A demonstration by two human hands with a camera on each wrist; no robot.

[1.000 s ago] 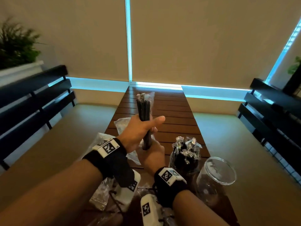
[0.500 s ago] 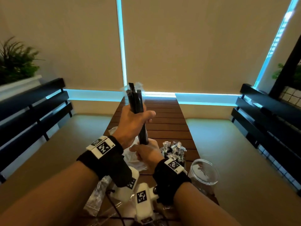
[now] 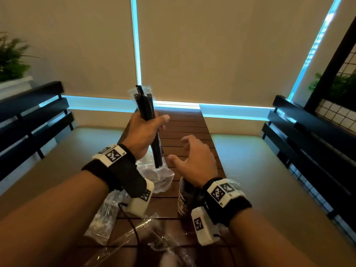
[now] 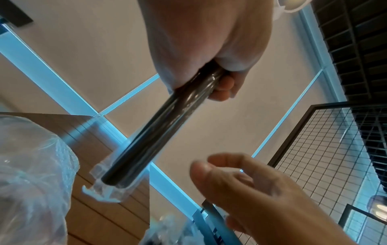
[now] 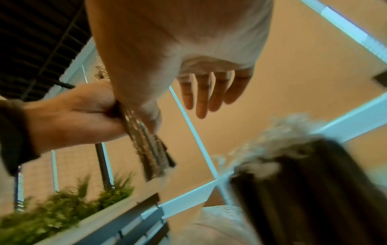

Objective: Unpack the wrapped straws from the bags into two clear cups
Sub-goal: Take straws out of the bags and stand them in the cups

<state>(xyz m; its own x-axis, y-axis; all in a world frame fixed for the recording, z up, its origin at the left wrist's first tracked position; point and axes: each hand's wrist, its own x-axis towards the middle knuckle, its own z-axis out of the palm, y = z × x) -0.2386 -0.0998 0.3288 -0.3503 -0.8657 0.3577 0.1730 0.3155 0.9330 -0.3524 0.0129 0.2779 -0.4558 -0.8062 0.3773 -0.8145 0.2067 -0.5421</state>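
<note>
Here the left hand (image 3: 143, 132) grips a bundle of black wrapped straws (image 3: 149, 130) upright above the wooden table (image 3: 185, 128). The right hand (image 3: 194, 158) hovers just beside them, fingers spread, holding nothing. Under its wrist stands 1 cup (image 3: 185, 205) full of straws.

Around our slatted wooden table (image 3: 185, 124)

We see black benches (image 3: 32, 116) along both sides, a potted plant (image 3: 11, 58) far left, pale blinds (image 3: 221, 49) behind.
</note>
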